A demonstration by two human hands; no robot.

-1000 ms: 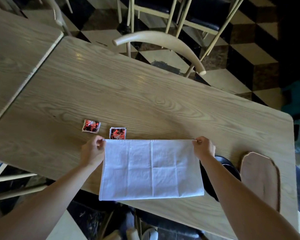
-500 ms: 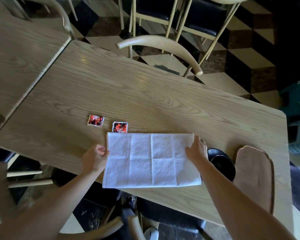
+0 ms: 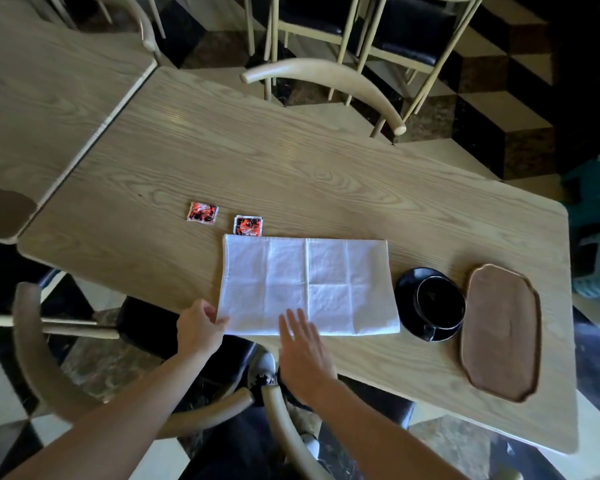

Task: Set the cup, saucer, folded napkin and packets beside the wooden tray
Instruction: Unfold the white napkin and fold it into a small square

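Head view | napkin lies flat at the worktop's near edge, just left of the saucer | I see left hand pinching its near-left corner, right hand flat and straight-fingered on the near hem | I judge the cloth limp, light and quick to slide: take it by the corners.

A pale wooden table is standing just beside a second table at far left, both catching soft light. Curved-back wooden chairs are ringing them, while a black, brown and cream cube-patterned floor is stretching away at far right.
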